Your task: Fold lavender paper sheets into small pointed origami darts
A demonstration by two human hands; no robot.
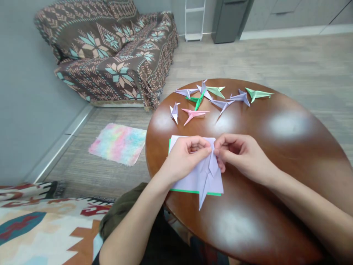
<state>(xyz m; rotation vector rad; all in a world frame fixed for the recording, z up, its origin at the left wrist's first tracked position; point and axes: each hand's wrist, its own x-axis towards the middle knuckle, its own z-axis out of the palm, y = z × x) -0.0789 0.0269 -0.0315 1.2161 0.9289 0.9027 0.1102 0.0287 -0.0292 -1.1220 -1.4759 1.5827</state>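
A partly folded lavender origami piece hangs between my two hands, its long point aimed down toward me. My left hand pinches its upper end between thumb and fingers. Right beside it, my right hand closes its thumb and fingertips on the right side of the same end. Beneath the piece lies a stack of square paper, lavender on top with a green edge showing under it. The fingertips cover part of the folds.
Several folded paper figures stand along the far side of the round brown table, among them a pink one, a green one and a pale green one. A patterned sofa and a pastel mat are beyond the table's left edge.
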